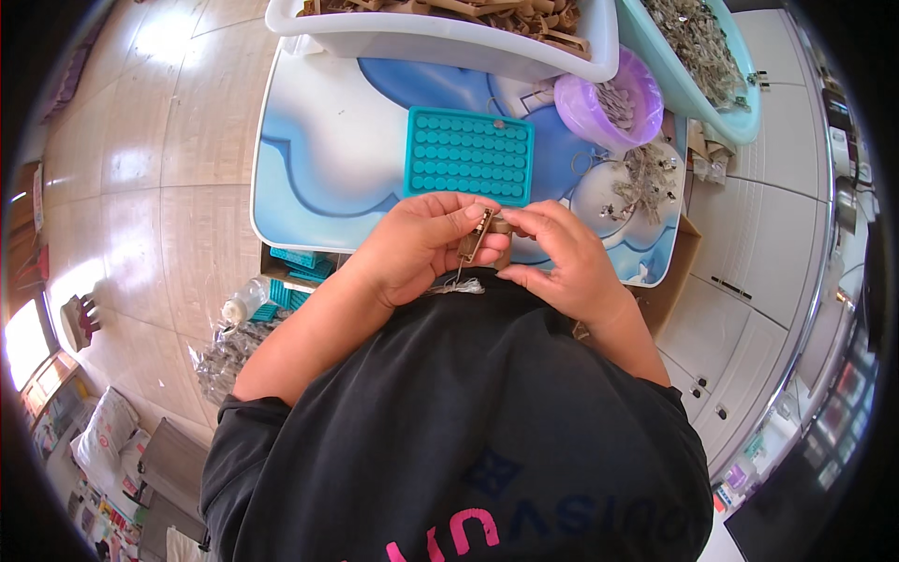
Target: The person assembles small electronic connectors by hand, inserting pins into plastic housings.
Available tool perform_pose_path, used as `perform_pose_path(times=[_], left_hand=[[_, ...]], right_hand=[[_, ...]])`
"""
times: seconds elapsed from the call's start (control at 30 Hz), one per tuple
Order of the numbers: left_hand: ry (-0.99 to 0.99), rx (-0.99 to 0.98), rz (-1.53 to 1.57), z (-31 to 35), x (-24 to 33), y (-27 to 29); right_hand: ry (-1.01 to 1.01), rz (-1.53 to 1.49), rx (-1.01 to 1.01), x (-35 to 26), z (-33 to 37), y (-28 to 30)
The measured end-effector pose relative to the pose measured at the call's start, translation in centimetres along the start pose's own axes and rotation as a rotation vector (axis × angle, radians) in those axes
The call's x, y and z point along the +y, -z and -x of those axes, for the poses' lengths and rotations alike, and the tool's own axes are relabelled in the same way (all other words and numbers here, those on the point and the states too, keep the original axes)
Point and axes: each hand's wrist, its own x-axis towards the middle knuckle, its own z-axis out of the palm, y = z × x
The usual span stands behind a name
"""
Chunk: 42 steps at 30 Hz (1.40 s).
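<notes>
My left hand (412, 234) pinches a small brown plastic housing (475, 239) between thumb and fingers, just past the near edge of the table. Metal bits show inside its hollow, and a thin wire runs down from it to a pale bundle of wires (459, 287) against my black shirt. Close by on the right, my right hand (567, 248) curls with its index fingertip against a second brown piece (503, 245), its thumb lower down. Most of that piece is hidden by the fingers. Beyond both hands lies a teal tray (417, 150) with rows of round cells.
A white tub (449, 42) of brown parts stands at the back. To its right are a purple bowl (581, 108) of small metal pieces and a mint tub (749, 122) of wired parts. A wired pile (646, 183) lies on the blue-and-white table (318, 150); a bottle (245, 302) stands left.
</notes>
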Motion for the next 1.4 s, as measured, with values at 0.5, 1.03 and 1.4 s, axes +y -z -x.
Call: perform_pose_path(times=[0.5,1.03,1.4], left_hand=[[-0.132,0.126,-0.083,0.0,-0.4,-0.8],[-0.205,0.129,-0.129,0.3,-0.4,-1.4],[-0.373,0.136,-0.472,0.0,-1.6,-1.0]], right_hand=[[0.051,0.105,0.31,-0.8,-1.4,-0.9],[0.118,0.283,0.277,-0.9,-2.3,-1.3],[-0.063,-0.227,0.287,-0.2,-1.9,-1.6]])
